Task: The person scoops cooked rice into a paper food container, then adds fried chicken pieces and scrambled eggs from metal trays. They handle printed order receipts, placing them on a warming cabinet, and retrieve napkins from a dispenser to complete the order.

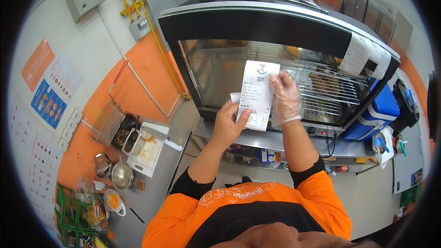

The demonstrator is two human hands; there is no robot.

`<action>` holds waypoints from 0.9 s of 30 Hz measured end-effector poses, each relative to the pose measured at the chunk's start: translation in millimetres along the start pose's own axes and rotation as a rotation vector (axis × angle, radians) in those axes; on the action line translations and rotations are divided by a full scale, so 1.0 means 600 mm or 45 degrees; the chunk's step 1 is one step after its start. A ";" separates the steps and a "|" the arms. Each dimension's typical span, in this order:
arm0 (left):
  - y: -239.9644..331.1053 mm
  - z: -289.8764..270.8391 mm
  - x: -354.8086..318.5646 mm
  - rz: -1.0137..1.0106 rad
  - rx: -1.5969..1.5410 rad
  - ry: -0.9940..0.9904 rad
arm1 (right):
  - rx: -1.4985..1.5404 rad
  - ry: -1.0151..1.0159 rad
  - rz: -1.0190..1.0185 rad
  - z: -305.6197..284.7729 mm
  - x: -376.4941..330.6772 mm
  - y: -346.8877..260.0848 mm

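A long white printed receipt (pixel 257 93) is held up between my two hands, in front of a glass-fronted food warmer (pixel 275 23). My bare left hand (pixel 232 121) pinches its lower left part, thumb on the printed side. Behind that hand a bit of white paper sticks out at the left. My right hand (pixel 285 98), in a clear plastic glove (pixel 289 110), grips the right edge near the top with bent fingers. Inside the warmer, browned food (pixel 324 82) lies on wire racks (pixel 330 94) to the right of the receipt.
On the steel counter at left are a white cutting board (pixel 147 156), a knife (pixel 158 133), a metal bowl (pixel 122 175), a small scale (pixel 115 202) and green crates (pixel 69 211). A blue cooler box (pixel 379 110) stands right of the warmer. More receipts (pixel 363 55) hang on its upper right corner.
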State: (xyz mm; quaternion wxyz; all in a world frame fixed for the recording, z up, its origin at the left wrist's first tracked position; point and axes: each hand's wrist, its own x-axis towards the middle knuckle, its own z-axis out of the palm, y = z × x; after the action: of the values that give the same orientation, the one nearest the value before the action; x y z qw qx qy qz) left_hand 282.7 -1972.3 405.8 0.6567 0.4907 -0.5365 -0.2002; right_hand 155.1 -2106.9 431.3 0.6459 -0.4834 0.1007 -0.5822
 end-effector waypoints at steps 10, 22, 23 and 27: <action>-0.001 -0.026 0.146 0.291 0.333 0.122 | -0.910 -0.379 -0.616 0.092 0.177 -0.142; -0.042 -0.043 0.233 0.307 0.451 0.224 | -1.651 -0.249 -1.328 0.121 0.254 -0.140; -0.045 -0.041 0.232 0.350 0.387 0.189 | -1.671 -0.238 -1.273 0.123 0.251 -0.139; -0.054 -0.035 0.221 0.362 0.254 0.059 | -1.723 -0.234 -1.252 0.132 0.245 -0.143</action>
State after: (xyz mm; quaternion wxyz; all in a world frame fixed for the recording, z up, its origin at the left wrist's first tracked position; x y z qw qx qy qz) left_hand 355.9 -2082.2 446.4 0.6387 0.4773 -0.6023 -0.0398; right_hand 198.1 -2179.1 599.0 -0.1049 -0.8007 0.1531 -0.5696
